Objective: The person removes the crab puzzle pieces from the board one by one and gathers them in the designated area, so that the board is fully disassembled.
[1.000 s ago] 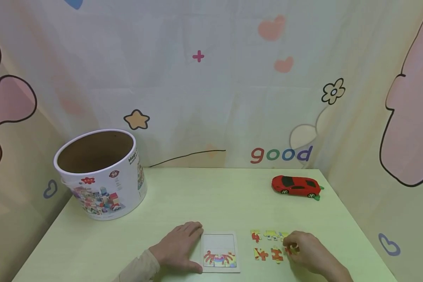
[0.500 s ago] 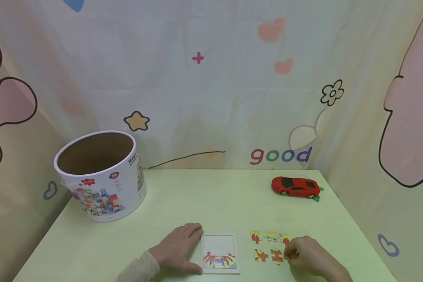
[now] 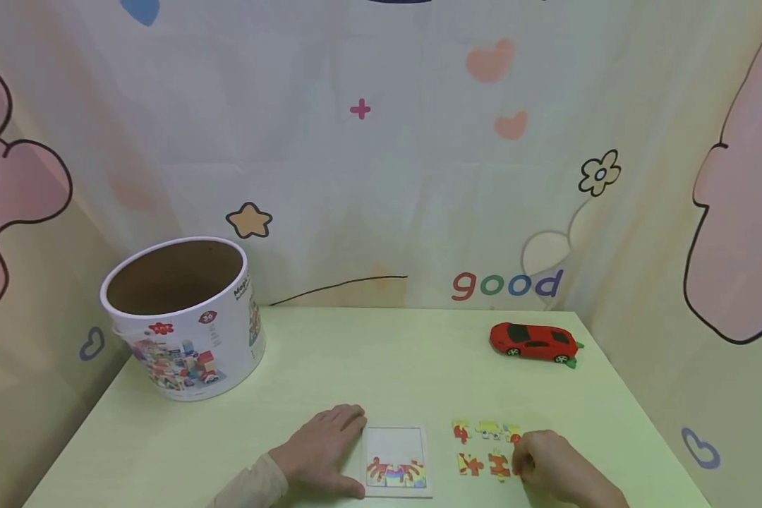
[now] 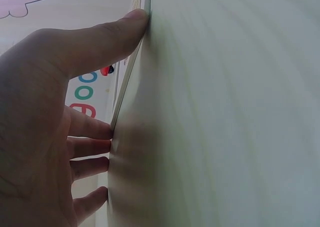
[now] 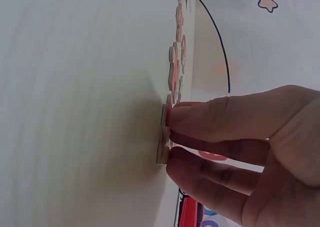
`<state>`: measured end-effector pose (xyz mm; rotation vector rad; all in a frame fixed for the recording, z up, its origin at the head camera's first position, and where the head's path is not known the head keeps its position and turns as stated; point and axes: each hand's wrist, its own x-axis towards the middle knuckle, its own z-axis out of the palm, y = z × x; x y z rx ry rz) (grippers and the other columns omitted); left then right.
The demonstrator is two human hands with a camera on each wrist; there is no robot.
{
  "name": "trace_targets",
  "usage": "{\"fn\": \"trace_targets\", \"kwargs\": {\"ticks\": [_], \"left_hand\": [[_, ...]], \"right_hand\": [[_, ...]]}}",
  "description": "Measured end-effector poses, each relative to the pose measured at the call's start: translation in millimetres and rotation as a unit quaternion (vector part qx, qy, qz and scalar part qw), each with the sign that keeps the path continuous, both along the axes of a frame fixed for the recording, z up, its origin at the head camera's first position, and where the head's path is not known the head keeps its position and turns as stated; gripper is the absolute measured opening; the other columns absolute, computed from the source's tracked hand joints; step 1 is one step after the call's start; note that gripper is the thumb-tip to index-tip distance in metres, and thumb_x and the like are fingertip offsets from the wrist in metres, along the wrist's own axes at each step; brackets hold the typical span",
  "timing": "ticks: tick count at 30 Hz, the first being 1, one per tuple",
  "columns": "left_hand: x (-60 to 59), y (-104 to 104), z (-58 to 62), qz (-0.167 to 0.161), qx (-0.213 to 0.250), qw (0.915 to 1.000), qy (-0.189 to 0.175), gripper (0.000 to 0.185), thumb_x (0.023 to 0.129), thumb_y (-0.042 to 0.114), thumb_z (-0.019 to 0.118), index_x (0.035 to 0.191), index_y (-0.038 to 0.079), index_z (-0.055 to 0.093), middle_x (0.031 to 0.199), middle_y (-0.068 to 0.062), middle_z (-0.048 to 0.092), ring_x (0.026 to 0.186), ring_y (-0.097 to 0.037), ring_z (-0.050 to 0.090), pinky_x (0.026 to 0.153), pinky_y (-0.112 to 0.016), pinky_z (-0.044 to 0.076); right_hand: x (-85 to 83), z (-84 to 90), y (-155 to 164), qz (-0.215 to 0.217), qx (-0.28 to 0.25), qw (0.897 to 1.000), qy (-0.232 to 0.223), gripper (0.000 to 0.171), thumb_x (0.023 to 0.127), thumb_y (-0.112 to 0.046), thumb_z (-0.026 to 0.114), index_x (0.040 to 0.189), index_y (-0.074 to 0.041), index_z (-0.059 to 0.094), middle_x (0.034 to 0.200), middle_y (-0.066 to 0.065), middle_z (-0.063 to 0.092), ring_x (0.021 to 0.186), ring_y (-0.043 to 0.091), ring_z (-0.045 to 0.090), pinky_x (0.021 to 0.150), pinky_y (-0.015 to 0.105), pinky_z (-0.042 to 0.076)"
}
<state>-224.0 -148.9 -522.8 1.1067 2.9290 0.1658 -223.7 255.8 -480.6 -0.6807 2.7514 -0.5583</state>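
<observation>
Pale green table (image 3: 355, 367), printed bucket (image 3: 231, 349) at left, puzzle tray (image 3: 394, 443), loose puzzle pieces (image 3: 499, 466), red toy car (image 3: 533, 343)

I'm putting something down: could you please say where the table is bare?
Bare: between bucket and car, beyond the frame; also between bucket and left hand. Crowded: from left hand through frame and pieces to right hand.

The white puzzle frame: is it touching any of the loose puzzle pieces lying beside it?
Apart. The head view shows a strip of tabletop between the white puzzle frame and the loose puzzle pieces.
</observation>
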Motion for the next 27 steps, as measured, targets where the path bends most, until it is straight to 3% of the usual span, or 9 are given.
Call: {"fn": "trace_targets", "kwargs": {"ticks": [10, 20, 27], "left_hand": [[1.0, 1, 1.8, 0.004, -0.004, 1.0000, -0.008, 0.105, 0.074, 0.085, 0.050, 0.144, 0.007, 0.042, 0.148, -0.009, 0.041, 0.138, -0.026, 0.039, 0.114, -0.043, 0.037], [1.9, 1, 2.3, 0.010, -0.003, 0.9997, -0.020, 0.105, 0.074, 0.085, 0.050, 0.145, 0.007, 0.041, 0.149, -0.008, 0.040, 0.138, -0.025, 0.037, 0.114, -0.043, 0.036], [1.8, 1, 1.8, 0.008, -0.007, 0.9999, -0.012, 0.105, 0.074, 0.085, 0.050, 0.145, 0.007, 0.041, 0.149, -0.008, 0.040, 0.138, -0.025, 0.038, 0.114, -0.043, 0.037]], "right_hand": [[-5.0, 8.8, -15, -0.034, -0.009, 0.999, -0.013, 0.012, 0.078, -0.008, 0.077, 0.088, -0.015, 0.074, 0.085, -0.008, 0.066, 0.076, 0.011, 0.055, 0.067, 0.027, 0.052], [-8.1, 12.4, -35, 0.031, -0.046, 0.998, 0.027, 0.020, 0.076, -0.005, 0.071, 0.095, -0.011, 0.073, 0.093, -0.005, 0.069, 0.079, 0.007, 0.058, 0.067, 0.025, 0.053], [-13.4, 11.8, -52, 0.034, -0.044, 0.998, 0.012, 0.018, 0.081, -0.010, 0.073, 0.099, -0.011, 0.073, 0.091, -0.007, 0.067, 0.078, 0.008, 0.057, 0.068, 0.024, 0.053]]}}
